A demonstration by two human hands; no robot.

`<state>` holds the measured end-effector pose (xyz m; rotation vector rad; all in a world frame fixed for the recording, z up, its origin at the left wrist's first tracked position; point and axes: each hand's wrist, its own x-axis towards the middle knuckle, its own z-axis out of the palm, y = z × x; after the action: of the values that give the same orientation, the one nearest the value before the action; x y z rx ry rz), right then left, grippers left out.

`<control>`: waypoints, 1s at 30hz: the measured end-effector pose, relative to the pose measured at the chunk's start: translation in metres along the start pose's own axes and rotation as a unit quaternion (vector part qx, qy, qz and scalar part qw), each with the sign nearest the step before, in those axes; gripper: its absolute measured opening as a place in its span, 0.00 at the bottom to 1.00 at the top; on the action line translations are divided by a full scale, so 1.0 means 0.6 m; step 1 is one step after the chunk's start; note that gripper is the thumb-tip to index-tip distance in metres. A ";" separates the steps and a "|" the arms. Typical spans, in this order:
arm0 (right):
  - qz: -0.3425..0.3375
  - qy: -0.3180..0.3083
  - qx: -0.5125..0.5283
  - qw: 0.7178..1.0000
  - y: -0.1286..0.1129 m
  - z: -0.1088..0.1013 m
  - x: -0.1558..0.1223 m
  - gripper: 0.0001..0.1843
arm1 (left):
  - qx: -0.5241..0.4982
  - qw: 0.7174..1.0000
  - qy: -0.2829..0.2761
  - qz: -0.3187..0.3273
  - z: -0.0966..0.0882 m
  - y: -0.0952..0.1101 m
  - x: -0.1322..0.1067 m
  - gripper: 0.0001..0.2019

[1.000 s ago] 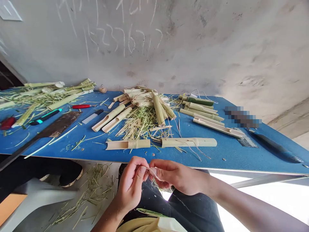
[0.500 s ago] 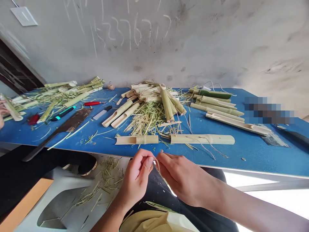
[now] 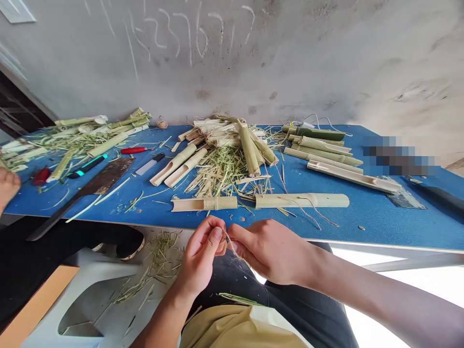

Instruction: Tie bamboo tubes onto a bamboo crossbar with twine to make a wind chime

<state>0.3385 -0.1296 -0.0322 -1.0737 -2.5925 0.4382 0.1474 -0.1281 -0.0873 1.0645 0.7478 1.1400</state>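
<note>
The two hands of the person meet in front of the near edge of the blue tabletop, above the lap. The left hand has its grip pinched: thumb and bent forefinger press together on a thin piece of twine. The right hand is just beside it, with its back turned upward, and its grip is closed on the same twine – its fingertips are partly hidden. From between the fingertips, the twine hangs down slantwise along the right hand's fingers.

Just beyond the hands, two bamboo pieces lie in one line along the edge. The shorter piece is at the left, with an open trough cut into its left part; the longer tube is at the right, and loose strings trail across it.

Behind them there is a heap of shavings, with a bundle of bamboo lying at its back. At the right, split bamboo lengths lie near one another. At the left rests a cleaver – its long handle reaches over the edge. Another person's hand shows at the far left side.
</note>
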 end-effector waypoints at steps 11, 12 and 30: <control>-0.023 0.033 -0.134 0.990 0.005 0.009 -0.005 0.16 | -0.041 0.998 -0.036 -0.008 -0.003 0.000 0.004 0.22; -0.019 0.022 -0.159 0.987 0.005 0.009 -0.005 0.15 | -0.040 0.998 -0.038 -0.014 -0.002 -0.001 0.005 0.22; -0.020 -0.031 0.187 0.982 -0.002 -0.011 -0.004 0.13 | -0.119 0.989 -0.092 -0.003 0.002 0.004 0.002 0.20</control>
<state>0.3421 -0.1312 -0.0261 -0.8857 -2.4413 0.9189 0.1480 -0.1270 -0.0843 0.9490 0.4568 1.0785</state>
